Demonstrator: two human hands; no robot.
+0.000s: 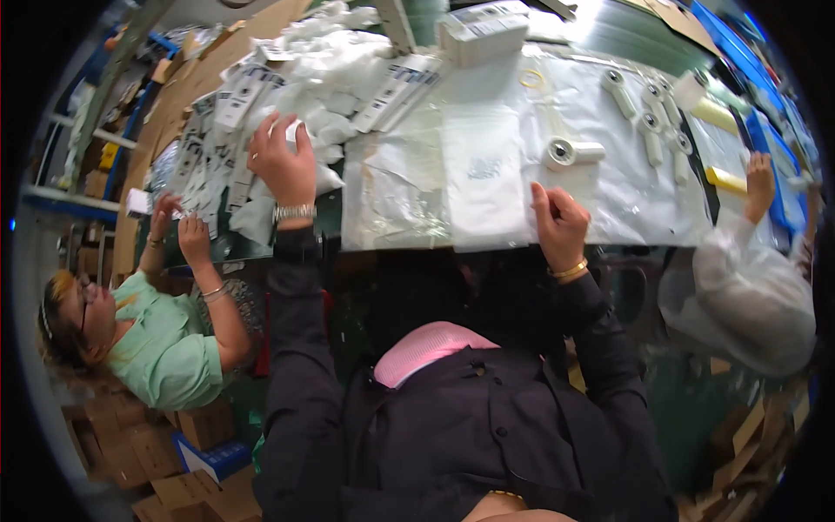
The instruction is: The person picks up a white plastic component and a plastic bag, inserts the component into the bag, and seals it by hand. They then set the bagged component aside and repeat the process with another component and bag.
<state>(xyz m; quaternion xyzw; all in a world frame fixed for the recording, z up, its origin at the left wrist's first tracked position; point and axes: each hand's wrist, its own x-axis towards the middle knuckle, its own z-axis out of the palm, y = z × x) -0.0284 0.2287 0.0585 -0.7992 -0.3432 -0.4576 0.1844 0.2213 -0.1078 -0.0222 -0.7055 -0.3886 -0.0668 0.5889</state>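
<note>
My left hand is over the heap of white bagged pieces at the left, its fingers curled around something white that I cannot make out. At the table's near edge, my right hand is closed with the thumb on top; whatever it may hold is hidden. Just left of it lies a stack of clear plastic bags with faint print. Beyond the right hand, a white handheld device with a round dark-centred head lies on the plastic sheeting.
Several similar white devices lie at the right. Printed flat cartons and a white box are farther back. A yellow rubber band is near the box. Co-workers sit left and right, hands at the table.
</note>
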